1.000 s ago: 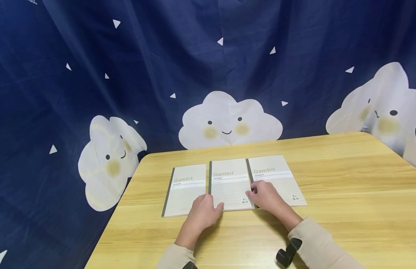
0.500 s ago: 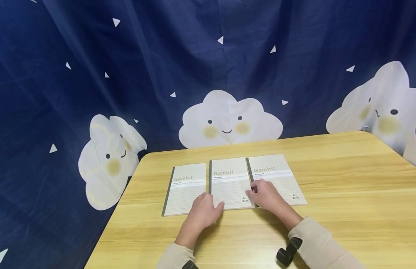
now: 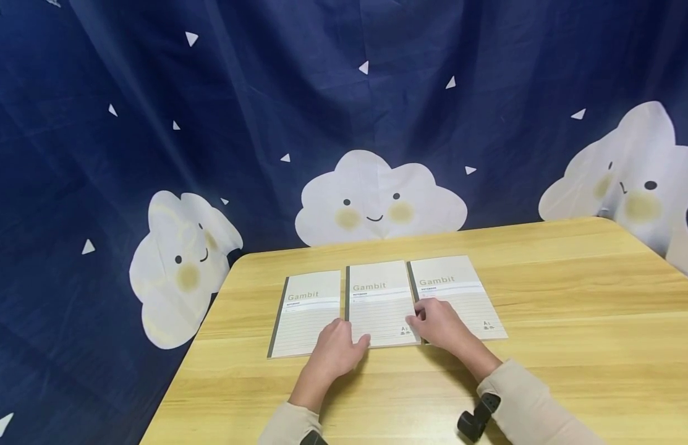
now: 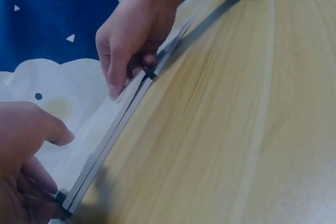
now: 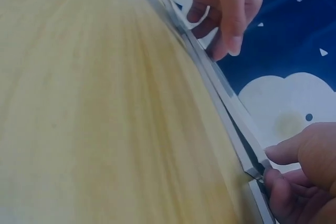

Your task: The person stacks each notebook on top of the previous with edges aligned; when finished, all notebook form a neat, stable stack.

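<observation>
Three pale "Gambit" notebooks lie in a row: a left notebook (image 3: 299, 324), a middle notebook (image 3: 379, 312) and a right notebook (image 3: 449, 284). My left hand (image 3: 336, 351) grips the middle one at its dark spine, near the front corner, thumb out over the cover. Across from it, my right hand (image 3: 441, 324) pinches the opposite front corner, thumb on top. In the right wrist view, the middle notebook's front edge (image 5: 226, 100) shows two layers with a narrow gap that widens towards my right hand (image 5: 302, 169). My left fingertips are partly hidden in the head view.
A wood-grain table (image 3: 572, 309) carries the notebooks. Behind it hangs a dark blue curtain (image 3: 321, 80) with white clouds and triangles. A black wrist-worn device (image 3: 477, 417) sits at my right sleeve.
</observation>
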`<action>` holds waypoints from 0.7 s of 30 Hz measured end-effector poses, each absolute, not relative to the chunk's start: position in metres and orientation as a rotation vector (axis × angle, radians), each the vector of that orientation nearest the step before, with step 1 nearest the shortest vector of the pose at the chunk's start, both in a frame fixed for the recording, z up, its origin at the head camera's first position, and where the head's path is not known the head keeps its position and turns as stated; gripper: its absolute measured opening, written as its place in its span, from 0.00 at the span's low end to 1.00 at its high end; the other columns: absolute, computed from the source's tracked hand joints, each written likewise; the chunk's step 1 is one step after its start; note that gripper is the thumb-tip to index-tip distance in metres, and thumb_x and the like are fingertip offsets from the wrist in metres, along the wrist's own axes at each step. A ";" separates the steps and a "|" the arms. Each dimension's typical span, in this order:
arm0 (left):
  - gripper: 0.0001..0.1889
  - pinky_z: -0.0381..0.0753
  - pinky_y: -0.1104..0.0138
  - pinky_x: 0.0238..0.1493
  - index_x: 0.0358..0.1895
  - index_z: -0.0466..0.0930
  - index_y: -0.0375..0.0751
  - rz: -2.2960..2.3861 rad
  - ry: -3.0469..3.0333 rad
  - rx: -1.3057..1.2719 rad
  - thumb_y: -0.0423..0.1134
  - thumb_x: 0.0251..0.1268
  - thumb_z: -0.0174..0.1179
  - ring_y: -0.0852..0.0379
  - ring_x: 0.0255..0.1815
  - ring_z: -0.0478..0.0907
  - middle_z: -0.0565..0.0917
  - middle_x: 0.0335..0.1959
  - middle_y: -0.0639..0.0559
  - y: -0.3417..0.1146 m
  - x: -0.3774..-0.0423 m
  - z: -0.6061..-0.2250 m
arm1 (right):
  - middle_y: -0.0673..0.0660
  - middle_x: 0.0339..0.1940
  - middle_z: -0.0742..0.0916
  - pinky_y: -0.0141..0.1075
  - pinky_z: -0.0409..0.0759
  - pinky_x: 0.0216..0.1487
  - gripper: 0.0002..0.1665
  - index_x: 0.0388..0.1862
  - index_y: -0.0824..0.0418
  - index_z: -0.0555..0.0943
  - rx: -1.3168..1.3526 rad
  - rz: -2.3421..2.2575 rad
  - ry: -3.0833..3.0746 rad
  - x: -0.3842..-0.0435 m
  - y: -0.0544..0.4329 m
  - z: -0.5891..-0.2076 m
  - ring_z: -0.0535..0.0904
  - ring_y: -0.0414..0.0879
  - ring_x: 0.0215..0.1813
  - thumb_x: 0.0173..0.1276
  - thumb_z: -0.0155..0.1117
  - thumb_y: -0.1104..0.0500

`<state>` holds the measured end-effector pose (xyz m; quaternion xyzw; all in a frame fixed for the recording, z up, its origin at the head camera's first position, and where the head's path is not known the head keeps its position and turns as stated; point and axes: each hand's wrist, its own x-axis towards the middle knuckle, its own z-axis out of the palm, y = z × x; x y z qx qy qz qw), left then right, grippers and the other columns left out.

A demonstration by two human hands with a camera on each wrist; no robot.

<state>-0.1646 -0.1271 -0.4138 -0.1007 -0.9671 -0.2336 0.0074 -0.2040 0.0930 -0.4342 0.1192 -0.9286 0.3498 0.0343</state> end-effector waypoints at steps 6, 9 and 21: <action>0.19 0.69 0.64 0.26 0.23 0.74 0.31 -0.737 -3.029 -0.303 0.46 0.60 0.58 0.53 0.23 0.66 0.70 0.23 0.48 -0.128 -0.165 -0.414 | 0.48 0.15 0.73 0.32 0.65 0.23 0.08 0.23 0.60 0.79 0.363 1.131 -2.873 -0.204 0.098 -0.431 0.66 0.40 0.19 0.60 0.65 0.59; 0.19 0.70 0.63 0.27 0.25 0.74 0.30 -0.738 -3.030 -0.293 0.47 0.60 0.57 0.53 0.24 0.66 0.71 0.25 0.47 -0.127 -0.165 -0.414 | 0.49 0.18 0.76 0.33 0.67 0.25 0.08 0.33 0.64 0.83 0.330 1.144 -2.882 -0.204 0.103 -0.431 0.69 0.41 0.22 0.60 0.65 0.59; 0.29 0.73 0.51 0.56 0.54 0.73 0.22 -0.870 -2.924 -0.328 0.47 0.61 0.57 0.38 0.52 0.75 0.76 0.50 0.33 -0.124 -0.165 -0.408 | 0.60 0.32 0.86 0.44 0.77 0.40 0.19 0.44 0.70 0.82 0.265 1.008 -2.866 -0.206 0.140 -0.428 0.79 0.48 0.34 0.61 0.63 0.55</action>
